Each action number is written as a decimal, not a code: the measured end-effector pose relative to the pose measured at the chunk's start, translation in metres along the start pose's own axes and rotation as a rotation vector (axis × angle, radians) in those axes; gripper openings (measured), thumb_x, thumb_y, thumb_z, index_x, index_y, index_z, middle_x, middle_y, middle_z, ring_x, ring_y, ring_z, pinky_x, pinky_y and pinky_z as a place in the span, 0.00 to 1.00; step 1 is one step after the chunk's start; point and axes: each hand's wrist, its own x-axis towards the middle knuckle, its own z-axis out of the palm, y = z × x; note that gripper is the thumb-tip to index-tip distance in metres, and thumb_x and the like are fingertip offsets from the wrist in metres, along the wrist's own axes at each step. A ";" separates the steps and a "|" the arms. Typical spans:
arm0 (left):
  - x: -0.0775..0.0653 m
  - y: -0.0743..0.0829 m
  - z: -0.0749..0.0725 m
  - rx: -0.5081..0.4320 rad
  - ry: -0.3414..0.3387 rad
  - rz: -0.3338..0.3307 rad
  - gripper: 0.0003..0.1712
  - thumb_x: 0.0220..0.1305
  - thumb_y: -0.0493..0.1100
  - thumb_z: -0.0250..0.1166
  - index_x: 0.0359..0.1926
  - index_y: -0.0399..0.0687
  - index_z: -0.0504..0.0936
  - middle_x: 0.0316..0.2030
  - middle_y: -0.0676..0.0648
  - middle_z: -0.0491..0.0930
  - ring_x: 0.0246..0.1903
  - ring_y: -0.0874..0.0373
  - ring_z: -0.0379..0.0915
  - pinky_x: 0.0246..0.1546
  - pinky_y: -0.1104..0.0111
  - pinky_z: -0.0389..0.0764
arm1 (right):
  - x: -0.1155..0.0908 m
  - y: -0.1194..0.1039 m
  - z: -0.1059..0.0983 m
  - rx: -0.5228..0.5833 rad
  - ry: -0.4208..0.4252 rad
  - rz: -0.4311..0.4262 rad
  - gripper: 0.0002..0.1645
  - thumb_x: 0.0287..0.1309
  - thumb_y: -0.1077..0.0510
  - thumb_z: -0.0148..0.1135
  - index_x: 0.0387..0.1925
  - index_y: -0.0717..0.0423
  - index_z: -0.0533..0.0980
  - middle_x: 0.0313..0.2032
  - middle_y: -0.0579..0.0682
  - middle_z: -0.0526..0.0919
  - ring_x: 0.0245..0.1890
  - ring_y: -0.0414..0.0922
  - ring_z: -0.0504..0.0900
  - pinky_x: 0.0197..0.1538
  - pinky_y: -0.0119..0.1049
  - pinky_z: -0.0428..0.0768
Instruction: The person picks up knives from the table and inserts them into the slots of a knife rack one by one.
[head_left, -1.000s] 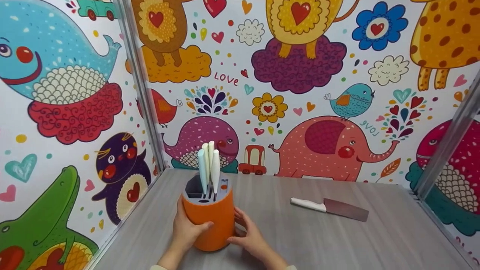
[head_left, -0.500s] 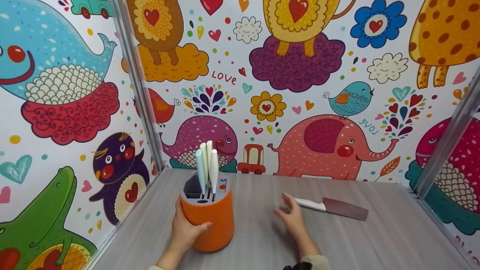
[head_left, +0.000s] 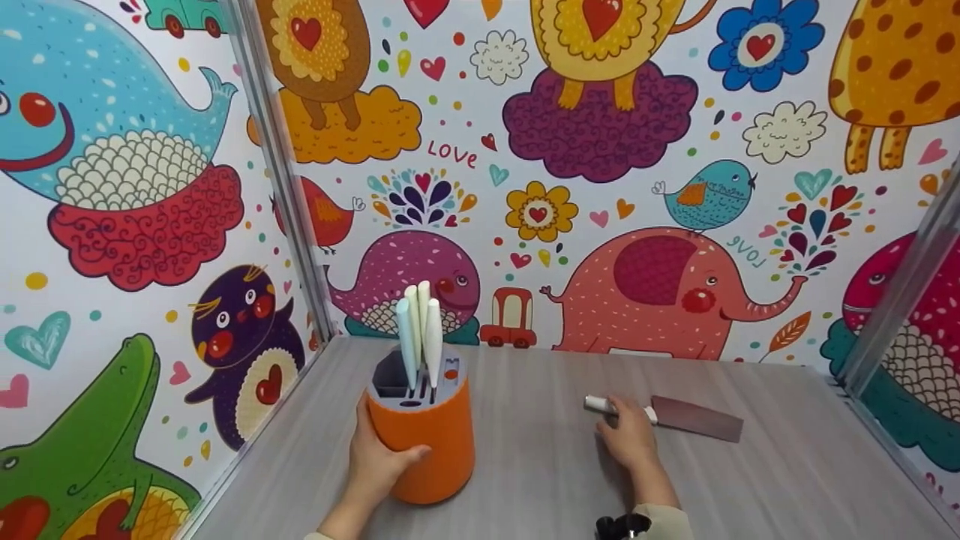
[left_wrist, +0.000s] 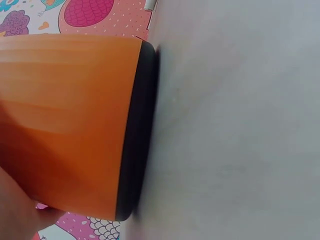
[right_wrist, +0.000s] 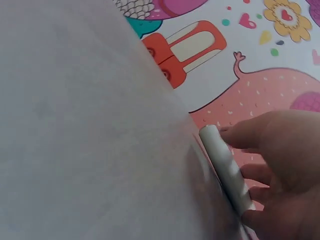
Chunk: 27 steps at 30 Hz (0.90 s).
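An orange knife block (head_left: pixel 424 450) with a grey top stands upright on the table. Several knives (head_left: pixel 433 345) with pale handles stick up out of its slots. My left hand (head_left: pixel 379 457) holds the block at its left side, thumb across the front; its other fingers are mostly hidden behind. To the right, a cleaver (head_left: pixel 697 420) lies flat, its blade pointing right. My right hand (head_left: pixel 631 439) is at the white handle, fingers bent over it. In the right wrist view the fingertips meet the handle (right_wrist: pixel 222 155), which lies low against the tabletop.
The grey wood-grain table (head_left: pixel 540 465) is bounded by a back wall (head_left: pixel 495 247) and a left wall (head_left: pixel 150 315), both printed with cartoon animals. Metal posts (head_left: pixel 289 187) stand at the corners. A black strap (head_left: pixel 622 525) shows at my right wrist.
My right hand has left the side of the knife block and moved right to the cleaver's handle. My left hand has stayed on the block, which remains in place.
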 end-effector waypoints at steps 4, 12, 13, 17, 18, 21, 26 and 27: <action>0.000 0.000 0.001 -0.009 -0.010 0.000 0.75 0.31 0.63 0.84 0.76 0.66 0.44 0.70 0.50 0.65 0.63 0.50 0.68 0.69 0.47 0.66 | -0.003 -0.003 -0.001 -0.084 0.044 0.010 0.26 0.54 0.64 0.66 0.57 0.64 0.77 0.56 0.65 0.80 0.58 0.64 0.75 0.62 0.61 0.71; -0.002 -0.001 -0.002 -0.005 -0.001 0.009 0.74 0.32 0.62 0.84 0.76 0.65 0.45 0.69 0.50 0.66 0.62 0.51 0.69 0.69 0.47 0.67 | -0.007 -0.009 -0.004 -0.147 0.065 0.085 0.23 0.52 0.70 0.61 0.52 0.58 0.82 0.50 0.60 0.85 0.54 0.61 0.77 0.57 0.61 0.71; -0.002 -0.001 -0.002 -0.004 0.003 0.015 0.75 0.32 0.62 0.84 0.76 0.65 0.45 0.69 0.50 0.66 0.62 0.51 0.69 0.69 0.47 0.67 | -0.007 -0.009 -0.004 -0.149 0.064 0.080 0.23 0.52 0.70 0.61 0.51 0.58 0.82 0.50 0.60 0.85 0.54 0.61 0.77 0.57 0.61 0.72; -0.001 0.000 -0.003 0.006 0.005 0.021 0.74 0.32 0.62 0.84 0.76 0.65 0.45 0.69 0.50 0.66 0.62 0.50 0.69 0.69 0.47 0.67 | -0.008 -0.006 -0.007 -0.152 0.079 0.050 0.22 0.51 0.72 0.61 0.49 0.59 0.83 0.50 0.62 0.85 0.54 0.63 0.77 0.57 0.60 0.73; -0.001 0.000 -0.003 0.013 0.003 0.018 0.75 0.31 0.62 0.84 0.76 0.64 0.45 0.69 0.49 0.66 0.62 0.50 0.69 0.69 0.47 0.67 | -0.008 -0.005 -0.008 -0.157 0.088 0.040 0.22 0.50 0.72 0.61 0.48 0.60 0.83 0.49 0.62 0.85 0.53 0.63 0.77 0.56 0.60 0.74; -0.001 0.001 -0.002 0.032 -0.009 0.000 0.76 0.31 0.63 0.84 0.76 0.64 0.43 0.70 0.48 0.65 0.63 0.49 0.68 0.69 0.47 0.66 | -0.009 -0.002 -0.011 -0.164 0.105 0.017 0.21 0.47 0.74 0.61 0.45 0.62 0.84 0.46 0.63 0.86 0.50 0.64 0.78 0.54 0.59 0.75; -0.002 0.002 -0.002 0.032 -0.017 -0.022 0.78 0.30 0.65 0.83 0.77 0.64 0.42 0.71 0.47 0.63 0.64 0.48 0.67 0.70 0.46 0.64 | -0.009 -0.005 -0.016 -0.155 0.057 0.012 0.16 0.48 0.73 0.63 0.39 0.60 0.86 0.41 0.61 0.87 0.46 0.63 0.81 0.50 0.57 0.79; -0.002 0.002 -0.002 0.033 -0.018 -0.023 0.78 0.30 0.66 0.83 0.77 0.64 0.41 0.71 0.47 0.63 0.64 0.48 0.67 0.70 0.46 0.64 | -0.009 -0.005 -0.017 -0.154 0.042 0.017 0.15 0.49 0.73 0.64 0.38 0.60 0.86 0.41 0.61 0.87 0.46 0.62 0.82 0.50 0.56 0.80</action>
